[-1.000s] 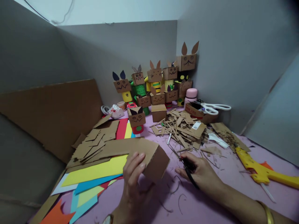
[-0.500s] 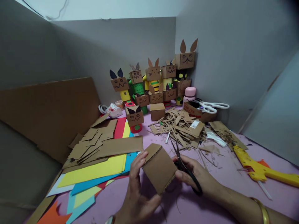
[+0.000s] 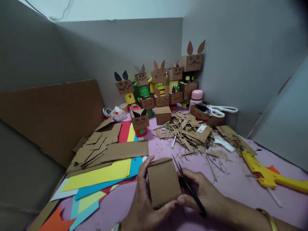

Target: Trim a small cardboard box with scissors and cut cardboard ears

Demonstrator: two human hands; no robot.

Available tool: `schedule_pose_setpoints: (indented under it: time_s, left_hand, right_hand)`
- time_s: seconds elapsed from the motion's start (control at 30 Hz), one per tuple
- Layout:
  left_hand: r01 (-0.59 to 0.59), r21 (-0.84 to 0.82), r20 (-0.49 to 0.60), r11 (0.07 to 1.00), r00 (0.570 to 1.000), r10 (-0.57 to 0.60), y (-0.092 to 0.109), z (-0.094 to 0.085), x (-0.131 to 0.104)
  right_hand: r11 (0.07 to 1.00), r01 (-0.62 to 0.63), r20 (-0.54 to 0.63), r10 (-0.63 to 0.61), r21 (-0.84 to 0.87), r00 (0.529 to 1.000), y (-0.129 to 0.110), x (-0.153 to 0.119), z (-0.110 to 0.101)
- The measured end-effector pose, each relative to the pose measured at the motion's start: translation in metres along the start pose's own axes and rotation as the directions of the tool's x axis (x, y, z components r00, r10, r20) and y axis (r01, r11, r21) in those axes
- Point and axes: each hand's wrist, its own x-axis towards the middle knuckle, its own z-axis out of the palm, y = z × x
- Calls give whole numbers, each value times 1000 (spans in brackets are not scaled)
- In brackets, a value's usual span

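Observation:
In the middle front of the head view is a small brown cardboard box [image 3: 164,183], its corrugated edges showing at top and bottom. My left hand [image 3: 146,205] grips it from the left, fingers along the side and thumb under the lower edge. Black-handled scissors [image 3: 188,187] are in my right hand [image 3: 204,192], blades pointing up and away beside the box. The fingertips of that hand also reach the box's right side. What lies behind the box is hidden.
Cardboard sheets [image 3: 130,149] and coloured paper [image 3: 96,176] lie at left. Cardboard scraps [image 3: 187,130] are heaped beyond my hands. A yellow glue gun [image 3: 269,175] rests at right. Several cardboard animal figures [image 3: 140,120], a plain box [image 3: 163,115] and white scissors [image 3: 220,110] stand farther back.
The box has turned from a slanted, corner-up pose to nearly upright and sits slightly lower. My left thumb has moved across its lower edge. The scissors have shifted down a little.

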Motion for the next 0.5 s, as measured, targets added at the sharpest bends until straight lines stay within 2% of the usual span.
schedule_pose_setpoints:
  time_s: [0.1,0.3,0.5]
  left_hand:
    - [-44,23,-30,999,999,45,-1,-1,-2]
    - [-208,118,-41,971,976,214,-10,-4,-1]
    - [-245,113,-73,963,965,254,-10,-2,3]
  right_hand:
    - [1000,23,7,-23,8,1000,-4,-1,1]
    - [997,61,17,-62,52,998,-10,1,-1]
    - [996,61,9,-62,71,998,-5,-1,-2]
